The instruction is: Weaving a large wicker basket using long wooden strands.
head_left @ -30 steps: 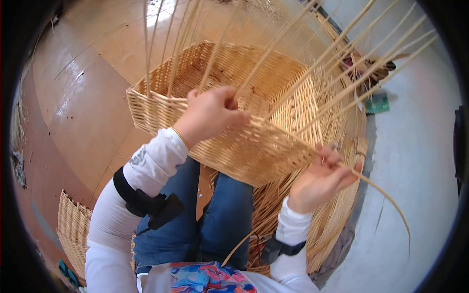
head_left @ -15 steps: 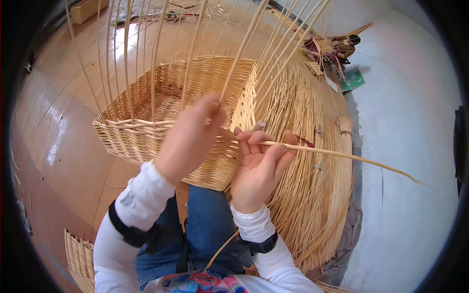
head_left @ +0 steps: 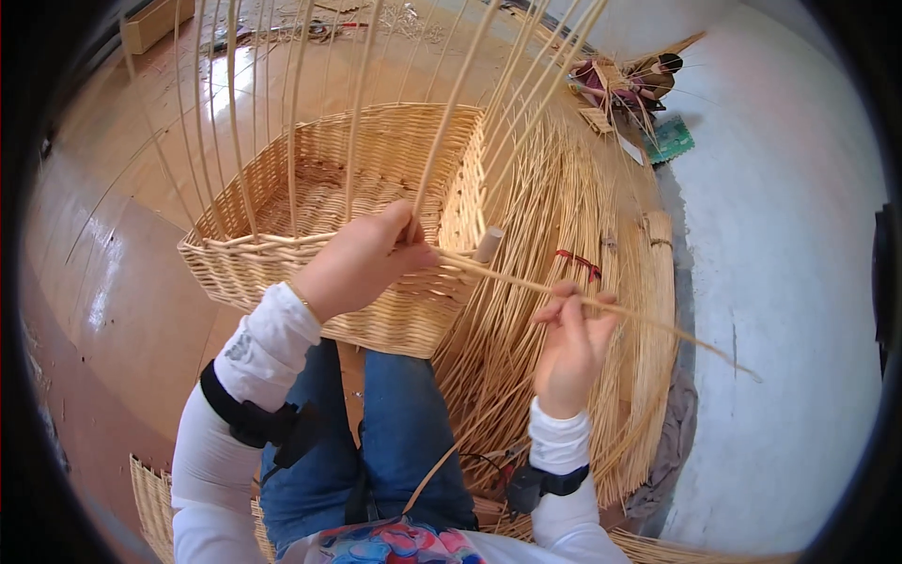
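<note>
working beside a pale wall (head_left: 780,282) at three o'clock, with a long spread of loose wicker rods (head_left: 550,226) laid on the floor (head_left: 141,282) from one round to five. holding an open-topped wicker basket (head_left: 399,324) above the knees (head_left: 406,414) at ten o'clock, with tall upright stakes (head_left: 362,108) rising past its rim toward eleven and twelve. pinching with the left hand (head_left: 362,258) at the basket's near rim, just left of centre, thumb and forefinger closed about the foot of one stake. grasping lightly with the right hand (head_left: 571,362), out at four o'clock, a single weaving rod (head_left: 521,279) stretched from the left pinch to a thin free tip. likely to kink or crack the rod by bending it too sharply round a stake. could slacken the weave by letting the left pinch slip, tilt a stake by tugging too hard, or snag the tip by swinging wide.
</note>
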A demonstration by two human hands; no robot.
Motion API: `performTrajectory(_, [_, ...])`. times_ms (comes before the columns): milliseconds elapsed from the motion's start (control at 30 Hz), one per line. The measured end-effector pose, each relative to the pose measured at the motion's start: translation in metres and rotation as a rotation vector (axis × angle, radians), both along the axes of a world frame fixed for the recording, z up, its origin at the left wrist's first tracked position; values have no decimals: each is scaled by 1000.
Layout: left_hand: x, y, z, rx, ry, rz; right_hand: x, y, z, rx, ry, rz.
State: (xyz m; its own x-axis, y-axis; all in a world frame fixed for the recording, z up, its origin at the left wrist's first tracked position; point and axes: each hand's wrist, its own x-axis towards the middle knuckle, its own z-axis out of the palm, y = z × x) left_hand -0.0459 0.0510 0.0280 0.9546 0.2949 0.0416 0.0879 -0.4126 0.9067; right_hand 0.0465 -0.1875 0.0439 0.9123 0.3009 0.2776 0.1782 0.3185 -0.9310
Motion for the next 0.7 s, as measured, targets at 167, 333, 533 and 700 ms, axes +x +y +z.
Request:
performTrajectory(167, [2, -14, -5, -15, -77, 121, 23, 33, 54, -402, -532, 90])
performTrajectory(333, [7, -17, -17, 27, -141, 279, 43, 80, 78, -536, -665, 225])
performTrajectory(533, [7, -11, -22, -85, -82, 200, 23, 26, -13, -6, 27, -40])
performTrajectory(700, [-16, -22, 3, -59, -495, 561, 39, 17, -43, 207, 97, 71])
